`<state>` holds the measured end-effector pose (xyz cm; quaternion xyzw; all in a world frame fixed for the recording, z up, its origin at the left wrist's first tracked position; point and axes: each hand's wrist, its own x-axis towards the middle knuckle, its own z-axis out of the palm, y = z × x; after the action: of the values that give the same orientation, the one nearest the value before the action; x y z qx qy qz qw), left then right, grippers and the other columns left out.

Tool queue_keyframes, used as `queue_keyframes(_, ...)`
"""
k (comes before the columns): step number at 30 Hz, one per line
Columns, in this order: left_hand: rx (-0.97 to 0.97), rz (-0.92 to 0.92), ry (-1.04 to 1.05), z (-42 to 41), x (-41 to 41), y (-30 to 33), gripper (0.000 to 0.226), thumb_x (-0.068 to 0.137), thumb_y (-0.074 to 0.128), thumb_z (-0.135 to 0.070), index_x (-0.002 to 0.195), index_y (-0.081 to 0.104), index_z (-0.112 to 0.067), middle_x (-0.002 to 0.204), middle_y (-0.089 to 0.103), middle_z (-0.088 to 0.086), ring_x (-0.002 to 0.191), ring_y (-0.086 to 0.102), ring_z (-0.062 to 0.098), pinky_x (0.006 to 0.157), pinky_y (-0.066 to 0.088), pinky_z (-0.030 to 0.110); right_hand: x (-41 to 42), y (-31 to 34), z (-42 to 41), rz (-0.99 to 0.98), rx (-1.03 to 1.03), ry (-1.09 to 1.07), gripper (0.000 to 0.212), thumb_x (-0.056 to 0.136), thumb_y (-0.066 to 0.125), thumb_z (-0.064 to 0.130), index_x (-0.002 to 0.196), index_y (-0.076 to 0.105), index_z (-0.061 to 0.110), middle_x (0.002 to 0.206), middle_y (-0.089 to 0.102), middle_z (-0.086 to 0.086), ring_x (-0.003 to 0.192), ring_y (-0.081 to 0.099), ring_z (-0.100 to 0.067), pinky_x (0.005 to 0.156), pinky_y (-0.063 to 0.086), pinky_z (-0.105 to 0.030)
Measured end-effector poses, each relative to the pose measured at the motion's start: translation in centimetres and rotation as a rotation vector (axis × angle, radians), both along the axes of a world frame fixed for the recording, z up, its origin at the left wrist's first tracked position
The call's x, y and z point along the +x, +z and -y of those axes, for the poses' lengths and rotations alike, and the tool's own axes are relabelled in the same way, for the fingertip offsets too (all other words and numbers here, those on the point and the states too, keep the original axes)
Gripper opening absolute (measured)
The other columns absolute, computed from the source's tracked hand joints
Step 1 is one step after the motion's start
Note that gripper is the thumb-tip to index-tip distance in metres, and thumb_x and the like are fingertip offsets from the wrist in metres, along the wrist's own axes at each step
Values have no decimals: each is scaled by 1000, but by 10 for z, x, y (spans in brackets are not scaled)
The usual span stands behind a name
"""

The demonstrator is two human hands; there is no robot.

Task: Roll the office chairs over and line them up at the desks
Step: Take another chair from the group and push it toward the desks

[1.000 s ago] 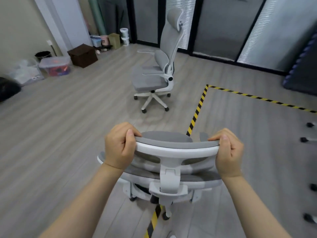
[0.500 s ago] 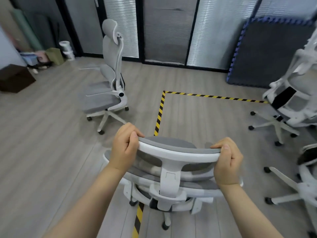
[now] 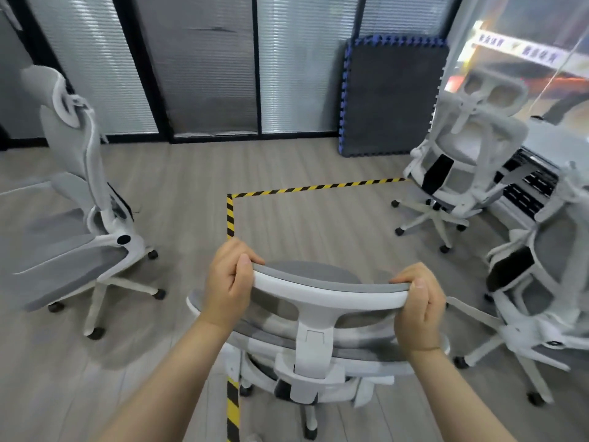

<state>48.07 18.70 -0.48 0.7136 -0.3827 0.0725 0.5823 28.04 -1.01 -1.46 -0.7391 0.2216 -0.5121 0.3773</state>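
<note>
Left hand (image 3: 228, 283) and right hand (image 3: 419, 311) clench the grey-mesh, white-framed office chair's headrest (image 3: 325, 285); steering toward the frame's right, beside the parked chairs (image 3: 462, 161), should stay even-handed.

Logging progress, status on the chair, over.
Left hand and right hand grip the headrest. Chair between desk chairs right, stray chair left. Floor ahead open.

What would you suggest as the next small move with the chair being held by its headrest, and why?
Probably steer it forward and right. Both the left hand and right hand grip the headrest, and two chairs already stand by the desk on the right.
</note>
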Motion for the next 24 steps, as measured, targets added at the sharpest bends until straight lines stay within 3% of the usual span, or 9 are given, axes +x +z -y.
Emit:
queue_keyframes(7,76,-79,-200,114,97,4,35,95,32,-27,75,58,-16,78,52,-1,79,52,16,71,41,28,71,0,85,15,9,-164,40,94,28,22,68,54,6,67,50,2,63,47,-18,59,37,-33)
queue_keyframes(12,88,-114,-285,199,153,7,36,95,32,-29,81,60,-12,87,54,-5,88,54,13,78,41,19,120,1,152,3,2,-265,39,93,27,20,68,52,6,65,49,-11,62,47,-18,59,36,-33)
queue_keyframes(24,120,-148,-420,405,276,7,38,95,31,-32,85,62,-12,94,56,-1,98,54,14,87,40,17,220,-1,316,18,-39,-424,37,93,28,18,69,54,4,65,50,-12,64,47,-18,59,37,-35)
